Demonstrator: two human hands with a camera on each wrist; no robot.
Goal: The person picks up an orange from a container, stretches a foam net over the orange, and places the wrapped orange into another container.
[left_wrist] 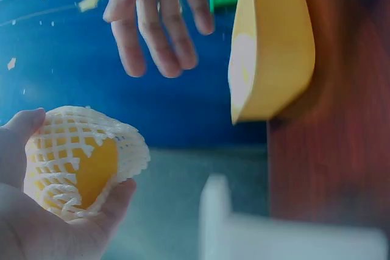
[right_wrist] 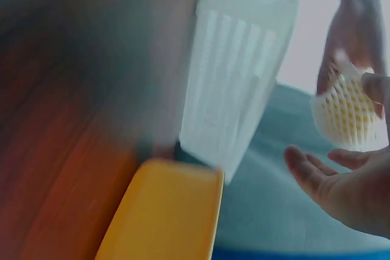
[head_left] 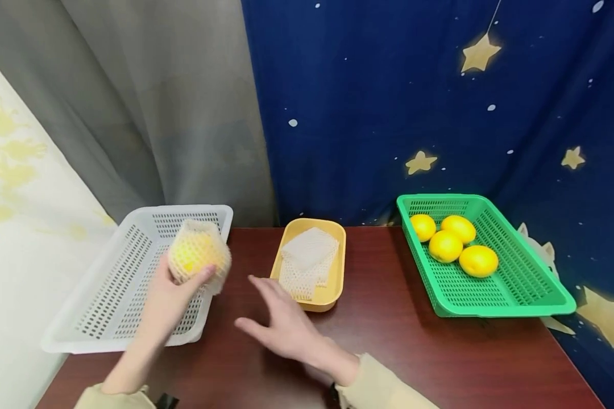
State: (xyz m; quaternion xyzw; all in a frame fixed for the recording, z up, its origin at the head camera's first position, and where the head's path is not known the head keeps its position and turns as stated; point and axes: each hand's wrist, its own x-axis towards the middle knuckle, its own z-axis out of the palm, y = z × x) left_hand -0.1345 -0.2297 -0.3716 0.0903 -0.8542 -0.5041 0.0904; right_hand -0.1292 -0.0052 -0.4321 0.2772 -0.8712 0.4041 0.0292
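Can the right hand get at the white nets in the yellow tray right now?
Likely yes: the right hand is empty and near the yellow tray, whose open top leaves the white nets uncovered.

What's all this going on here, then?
A person's left hand grips what looks like a lemon in a white foam net, near the white basket. The right hand, holding nothing, is near the yellow tray with more foam nets. Four bare lemons sit in the green basket.

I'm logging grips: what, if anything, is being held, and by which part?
The left hand holds a yellow fruit in white netting, by the netting's outside, low in the head view. The right hand holds nothing.
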